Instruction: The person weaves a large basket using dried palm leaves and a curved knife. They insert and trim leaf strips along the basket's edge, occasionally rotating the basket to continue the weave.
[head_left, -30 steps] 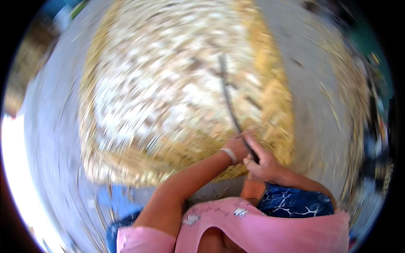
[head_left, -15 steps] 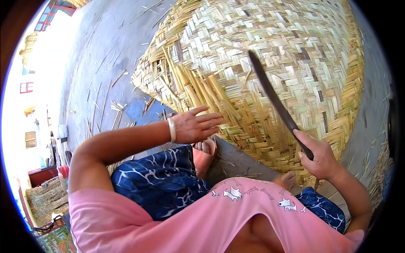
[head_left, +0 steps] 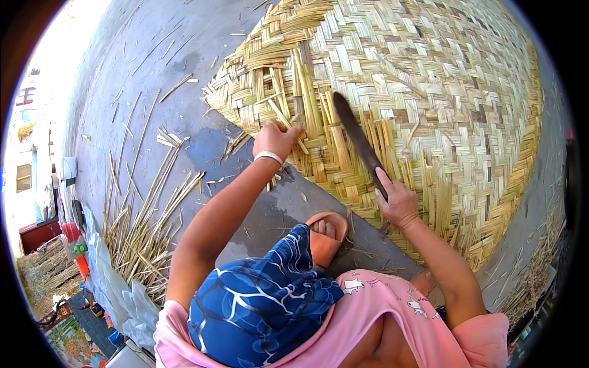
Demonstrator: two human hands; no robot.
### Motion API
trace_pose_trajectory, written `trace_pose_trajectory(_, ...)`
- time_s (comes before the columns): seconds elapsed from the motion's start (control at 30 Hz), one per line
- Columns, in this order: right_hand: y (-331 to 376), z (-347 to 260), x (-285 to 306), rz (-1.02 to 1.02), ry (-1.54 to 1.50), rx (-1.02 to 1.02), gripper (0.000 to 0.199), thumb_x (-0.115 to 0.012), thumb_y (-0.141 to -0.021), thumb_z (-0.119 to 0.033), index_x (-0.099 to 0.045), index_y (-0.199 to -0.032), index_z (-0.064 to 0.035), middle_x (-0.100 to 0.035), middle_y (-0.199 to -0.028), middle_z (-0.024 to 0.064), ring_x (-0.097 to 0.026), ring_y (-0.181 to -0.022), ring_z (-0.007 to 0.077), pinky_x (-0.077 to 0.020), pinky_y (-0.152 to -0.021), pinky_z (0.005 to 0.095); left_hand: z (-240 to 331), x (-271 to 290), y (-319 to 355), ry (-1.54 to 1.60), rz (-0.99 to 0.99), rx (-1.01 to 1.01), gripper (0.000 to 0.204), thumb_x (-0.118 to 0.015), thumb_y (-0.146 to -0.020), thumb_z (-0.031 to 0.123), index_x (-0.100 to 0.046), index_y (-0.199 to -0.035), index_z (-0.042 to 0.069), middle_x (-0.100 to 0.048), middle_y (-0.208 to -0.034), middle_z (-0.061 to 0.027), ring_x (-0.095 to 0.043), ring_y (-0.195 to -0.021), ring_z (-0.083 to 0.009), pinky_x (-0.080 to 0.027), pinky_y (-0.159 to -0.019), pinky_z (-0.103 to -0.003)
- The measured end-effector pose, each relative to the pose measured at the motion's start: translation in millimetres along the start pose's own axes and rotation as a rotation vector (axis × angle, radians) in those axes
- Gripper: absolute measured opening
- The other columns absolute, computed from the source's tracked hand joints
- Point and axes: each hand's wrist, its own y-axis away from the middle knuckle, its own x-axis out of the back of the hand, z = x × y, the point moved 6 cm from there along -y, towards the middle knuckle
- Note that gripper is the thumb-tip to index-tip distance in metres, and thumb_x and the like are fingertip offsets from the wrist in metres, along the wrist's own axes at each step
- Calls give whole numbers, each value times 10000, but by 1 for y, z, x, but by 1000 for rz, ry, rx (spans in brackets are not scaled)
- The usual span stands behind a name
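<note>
One pale, yellow-edged plaited mat [head_left: 429,110]; of the hands, left [head_left: 274,141] tight on a strip [head_left: 299,110], right [head_left: 397,203] around a dark blade [head_left: 358,136].

The left hand [head_left: 276,140], flat and spread half a second ago, has curled in at the strips [head_left: 299,83] near the mat's [head_left: 442,110] corner; more loose straw [head_left: 144,236] shows.

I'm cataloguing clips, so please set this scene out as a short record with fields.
Left hand: fingers bent at loose-ended strips by the mat's near edge; whether it grips one is unclear
Right hand: closed around the lower end of a long dark tool
Mat: woven, pale with yellower borders
Floor: grey, with a pile of cut stalks at left
Footwear: orange sandal
</note>
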Motion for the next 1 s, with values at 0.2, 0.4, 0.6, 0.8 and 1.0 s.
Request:
trace_pose_trajectory(0.2,-2,0,-5,124,50,-13,595,-647,-815,-273,-480,-1385,-241,-529,-705,88,-548,-525,271,-459,-485,403,-33,-16,-4,617,-197,187,231,-698,-811,238,-586,-807,35,-606,-638,-58,-569,-476,-137,-478,-471,-271)
trace_pose_trajectory(0.4,-1,1,-7,165,49,-1,594,-659,-794,-252,-504,-1366,-223,-512,-683,81,-536,-511,254,-449,-471,390,-42,9,9,1037,-390,380,95,-610,-899,187,-549,-888,115,-643,-760,-40,-674,-657,-156,-517,-508,-251)
trace_pose_trajectory(0.6,-3,-1,-6,178,37,13,593,-669,-775,-232,-524,-1350,-218,-501,-674,75,-526,-501,245,-440,-464,384,-15,7,15,1133,-468,358,155,-587,-933,249,-538,-943,102,-674,-783,-81,-665,-635,-162,-545,-523,-273)
trace_pose_trajectory(0.8,-1,3,-5,219,14,23,600,-677,-764,-229,-531,-1345,-213,-489,-667,70,-513,-492,245,-428,-459,387,6,49,-56,1524,-423,252,245,-487,-973,270,-585,-1020,50,-690,-932,-110,-680,-786,-214,-570,-669,-341)
trace_pose_trajectory(1.0,-3,-1,-4,204,17,17,591,-674,-766,-231,-536,-1340,-211,-488,-668,72,-513,-493,252,-429,-459,388,-28,61,-105,324,-49,-153,296,-678,-862,177,-647,-1107,14,-685,-1003,-82,-667,-862,-169,-532,-738,-304)
